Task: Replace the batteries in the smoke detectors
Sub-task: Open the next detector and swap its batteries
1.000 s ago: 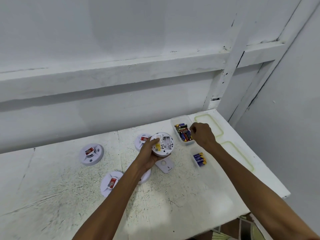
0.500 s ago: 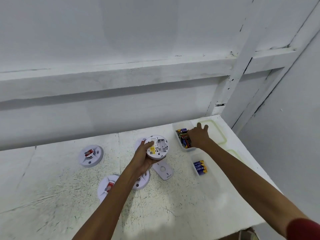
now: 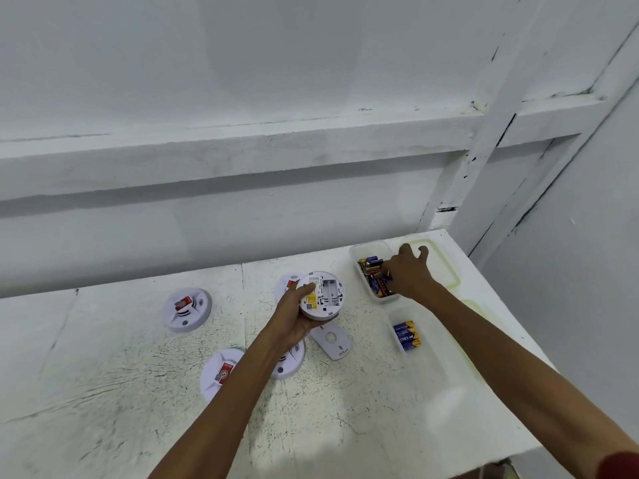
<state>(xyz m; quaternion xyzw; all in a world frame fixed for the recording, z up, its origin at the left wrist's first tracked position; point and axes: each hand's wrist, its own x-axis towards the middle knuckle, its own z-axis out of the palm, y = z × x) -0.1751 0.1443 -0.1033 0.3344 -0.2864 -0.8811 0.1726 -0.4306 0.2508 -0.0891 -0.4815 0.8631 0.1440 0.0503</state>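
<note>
My left hand (image 3: 292,321) grips a white smoke detector (image 3: 323,293) above the table, its back turned up and its battery bay open and empty. My right hand (image 3: 409,274) reaches into a clear tub (image 3: 359,252) of mixed batteries (image 3: 371,271) at the back right. Its fingers are spread and its fingertips lie among the batteries. A second clear tub (image 3: 420,361) nearer me holds blue and yellow batteries (image 3: 408,335). A white cover piece (image 3: 332,340) lies on the table just below the held detector.
More detectors lie face up on the white table (image 3: 328,420): one at the left (image 3: 186,309), one near my left forearm (image 3: 219,373), one partly under that forearm (image 3: 292,361), one behind the held detector (image 3: 287,283). A green-rimmed lid (image 3: 449,267) lies by the right edge.
My right hand went from just beside the tub, with its fingers curled, into the tub, and its fingers have spread. My left hand kept hold of the detector.
</note>
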